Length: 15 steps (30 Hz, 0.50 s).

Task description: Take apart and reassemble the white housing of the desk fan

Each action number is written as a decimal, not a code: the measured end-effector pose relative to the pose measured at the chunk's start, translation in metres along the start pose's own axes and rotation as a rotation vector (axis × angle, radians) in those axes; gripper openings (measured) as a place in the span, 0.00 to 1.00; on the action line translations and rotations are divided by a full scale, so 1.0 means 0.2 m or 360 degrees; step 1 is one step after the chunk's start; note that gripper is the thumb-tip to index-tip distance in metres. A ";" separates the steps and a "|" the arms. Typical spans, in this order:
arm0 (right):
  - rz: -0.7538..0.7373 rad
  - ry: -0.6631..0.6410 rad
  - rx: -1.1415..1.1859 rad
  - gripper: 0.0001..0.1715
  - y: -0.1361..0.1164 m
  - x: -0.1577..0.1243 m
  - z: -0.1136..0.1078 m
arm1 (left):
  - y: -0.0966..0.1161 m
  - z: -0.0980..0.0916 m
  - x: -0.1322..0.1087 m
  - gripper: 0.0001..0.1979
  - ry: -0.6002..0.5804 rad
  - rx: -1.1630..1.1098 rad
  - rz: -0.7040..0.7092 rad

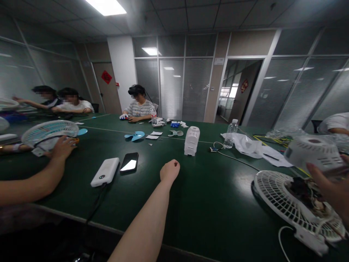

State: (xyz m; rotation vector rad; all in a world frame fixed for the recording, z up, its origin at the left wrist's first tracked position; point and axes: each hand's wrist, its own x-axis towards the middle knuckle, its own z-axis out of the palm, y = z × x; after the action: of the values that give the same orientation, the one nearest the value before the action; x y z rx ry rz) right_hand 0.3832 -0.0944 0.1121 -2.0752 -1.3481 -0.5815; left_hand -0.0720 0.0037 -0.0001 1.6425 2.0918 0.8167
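My left hand (pixel 170 171) is closed in a loose fist above the green table (pixel 207 203), with nothing showing in it. A white slotted plastic piece (pixel 192 140) stands upright just beyond it. At the right edge my right hand (pixel 331 189) grips a white vented housing (pixel 313 151), raised off the table and slightly blurred. Under it lies a white round fan grille (pixel 275 193) with wires and dark parts inside; part of it is hidden by my right hand.
A power bank (pixel 105 173) and a phone (pixel 129 162) lie to the left. A neighbour's hands hold another fan grille (pixel 51 133). Blue fan blades (pixel 135 136), a water bottle (pixel 231 133), white plastic sheeting (pixel 247 145) and a cable (pixel 237 159) lie farther back. People sit across.
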 end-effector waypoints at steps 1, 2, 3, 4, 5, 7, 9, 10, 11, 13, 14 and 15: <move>-0.0008 0.0131 0.0041 0.49 -0.07 0.04 -0.01 | 0.00 0.00 0.00 0.12 0.0000 0.0000 -0.0003; -0.0057 0.0143 0.0079 0.47 -0.14 0.07 0.00 | 0.00 0.00 0.00 0.12 0.0000 -0.0001 -0.0005; -0.0103 0.0083 0.0118 0.44 -0.20 0.11 0.02 | 0.00 0.00 0.00 0.12 -0.0001 -0.0003 -0.0006; -0.0126 -0.0026 0.0118 0.43 -0.26 0.15 0.05 | 0.00 0.01 0.00 0.11 -0.0003 -0.0005 -0.0007; -0.0171 -0.0139 0.0096 0.41 -0.31 0.18 0.10 | 0.00 0.01 0.00 0.11 -0.0004 -0.0006 -0.0007; -0.0246 -0.0397 0.0053 0.38 -0.38 0.24 0.22 | 0.00 0.01 0.01 0.12 -0.0005 -0.0009 -0.0005; -0.0229 -0.0630 -0.0019 0.38 -0.42 0.29 0.35 | 0.00 0.00 0.01 0.12 -0.0004 -0.0011 -0.0003; -0.0210 -0.0695 -0.0034 0.37 -0.43 0.31 0.41 | 0.00 0.00 0.01 0.13 -0.0001 -0.0012 -0.0002; -0.0170 -0.0744 -0.0054 0.36 -0.44 0.32 0.47 | 0.00 0.00 0.01 0.13 0.0004 -0.0011 -0.0001; -0.0105 -0.0807 -0.0077 0.35 -0.43 0.35 0.56 | 0.01 0.00 0.01 0.13 0.0015 -0.0009 -0.0001; -0.0080 -0.0820 -0.0075 0.35 -0.42 0.36 0.60 | 0.01 0.00 0.01 0.13 0.0018 -0.0009 0.0000; -0.0066 -0.0815 -0.0062 0.36 -0.41 0.37 0.63 | 0.01 -0.01 0.01 0.12 0.0019 -0.0011 0.0000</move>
State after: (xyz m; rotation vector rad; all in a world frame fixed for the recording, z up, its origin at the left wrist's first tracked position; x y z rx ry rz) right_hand 0.3416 0.0655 0.0866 -2.3283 -1.6677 -0.0856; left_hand -0.0719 0.0052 0.0018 1.6378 2.0948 0.8344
